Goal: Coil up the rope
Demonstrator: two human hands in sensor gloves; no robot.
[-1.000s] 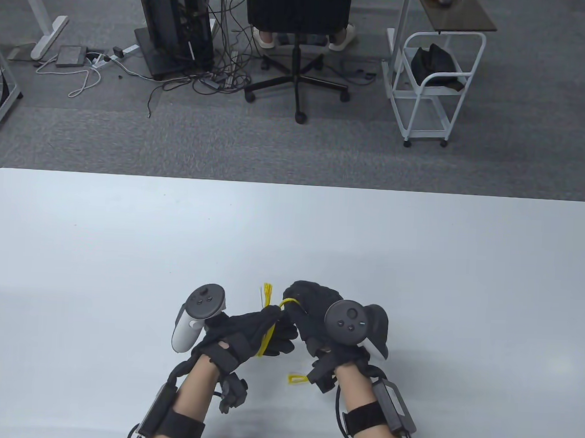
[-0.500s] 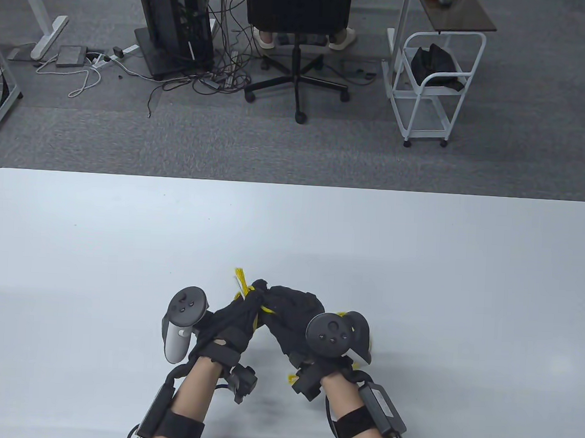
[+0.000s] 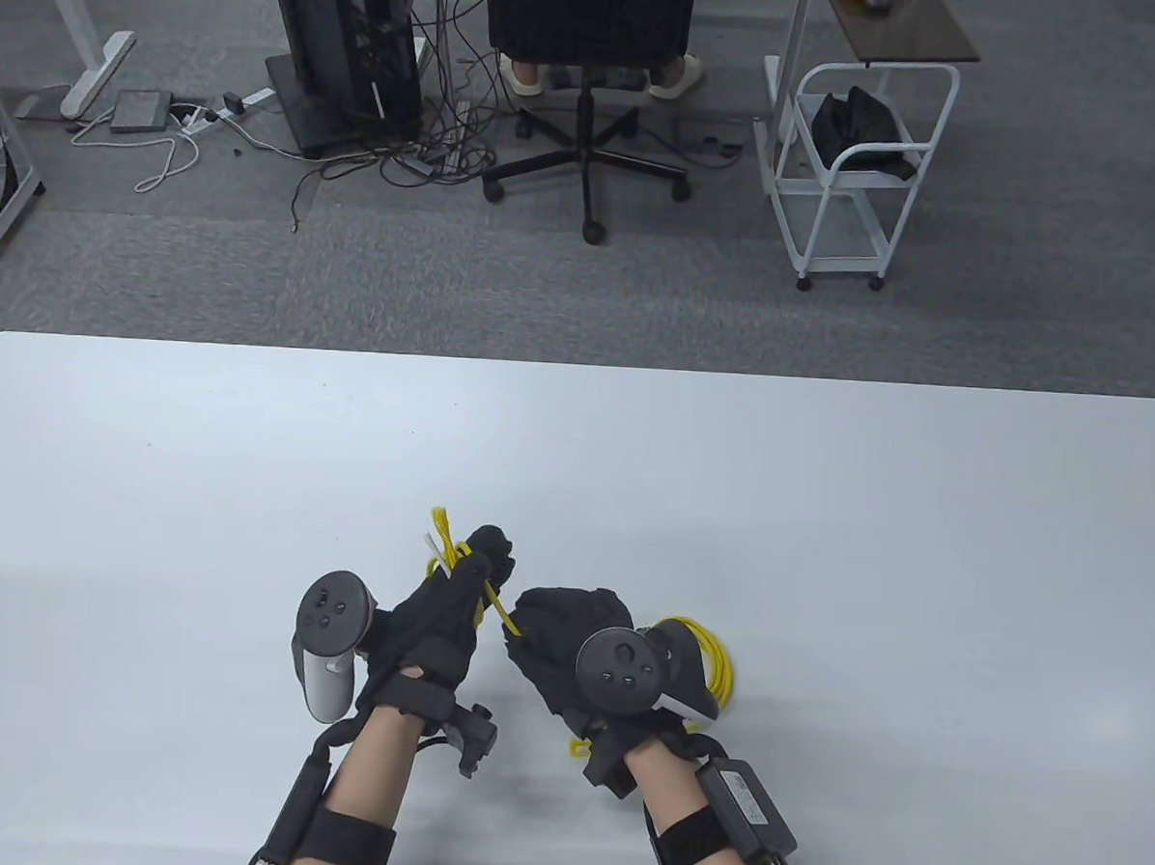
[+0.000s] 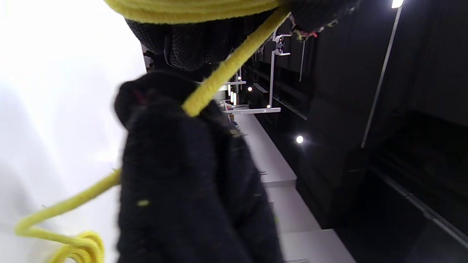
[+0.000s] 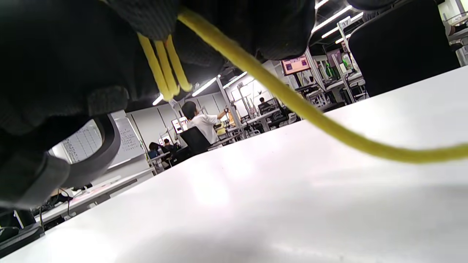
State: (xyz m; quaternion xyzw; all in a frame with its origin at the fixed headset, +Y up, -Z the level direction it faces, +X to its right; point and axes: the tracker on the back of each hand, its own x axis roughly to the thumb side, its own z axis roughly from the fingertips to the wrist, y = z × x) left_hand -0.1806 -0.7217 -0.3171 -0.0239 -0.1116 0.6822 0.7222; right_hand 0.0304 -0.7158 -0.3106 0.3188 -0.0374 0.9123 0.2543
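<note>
A thin yellow rope [image 3: 716,657] lies partly on the white table [image 3: 824,523] to the right of my hands. My left hand [image 3: 458,591] grips several turns of the rope wound around it, with a frayed end [image 3: 440,527] sticking up past the fingers. A short taut strand [image 3: 502,614] runs from it to my right hand [image 3: 557,634], which pinches the rope close by. The left wrist view shows the wound turns [image 4: 190,9] and the strand [image 4: 226,71] going into the right glove. In the right wrist view the rope [image 5: 292,106] leaves my fingers and trails over the table.
Loose rope loops [image 3: 575,747] lie under my right wrist. Beyond the table's far edge stand an office chair [image 3: 588,85], a white cart [image 3: 842,176] and floor cables [image 3: 428,144].
Both hands have moved left. The left hand rose and tilted away with its turns of rope; the right hand slid left, uncovering rope loops on its right.
</note>
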